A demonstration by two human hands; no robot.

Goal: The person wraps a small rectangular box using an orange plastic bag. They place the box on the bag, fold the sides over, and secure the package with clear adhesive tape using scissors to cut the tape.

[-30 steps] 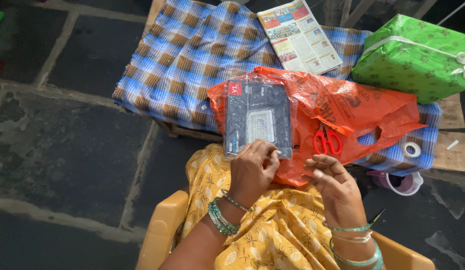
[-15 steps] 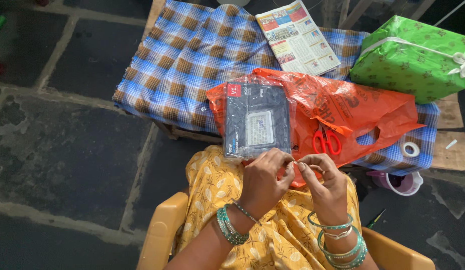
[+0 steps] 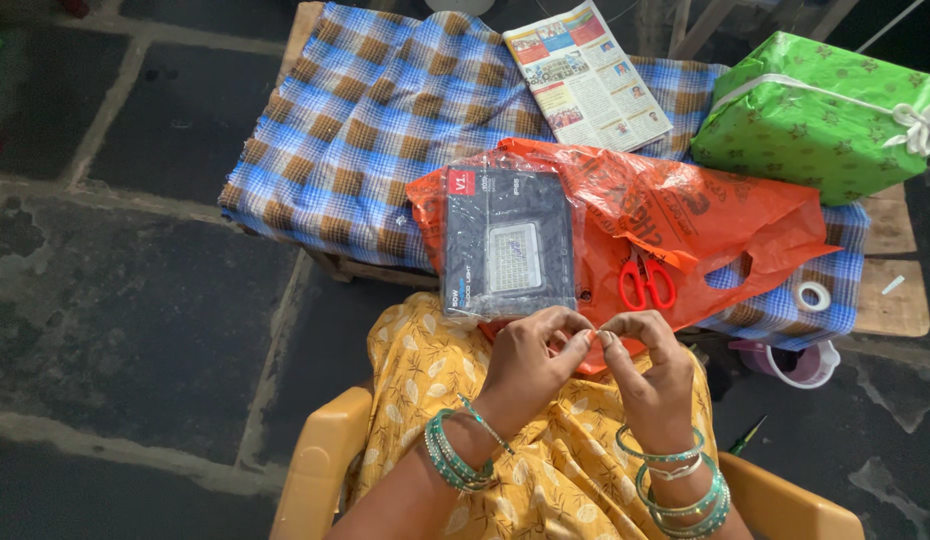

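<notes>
A: Since a second ago your right hand (image 3: 653, 365) has come in from the lower right to meet your left hand (image 3: 533, 362) at frame centre; the left has slid off the box's lower edge.

B: Finger state?

A: Both hands pinch, thumbs against forefingers, tips almost touching each other. Something small sits between them; can't tell what. Other fingers curled in.

B: Where exactly?

A: Over your lap, yellow patterned cloth (image 3: 545, 470) below, yellow chair arms (image 3: 320, 470) at the bottom corners. Green bangles on both wrists.

B: The box?

A: Dark flat box (image 3: 507, 243) in clear wrap, just above your knuckles, lying on an orange plastic bag (image 3: 685, 215). Its lower edge overhangs the bench toward you. Your left fingertips are just below it, not touching as far as I can see.

B: Around it?

A: Red-handled scissors (image 3: 646, 283) on the bag, right of the box. Tape roll (image 3: 812, 296) further right on the blue checked cloth (image 3: 385, 130). A pinkish cup (image 3: 795, 365) below the bench edge at right.

B: Far side?

A: Folded newspaper (image 3: 585, 75) at top centre, green wrapped parcel (image 3: 820, 110) with white ribbon at upper right. Dark stone floor (image 3: 115, 280) on the left.
</notes>
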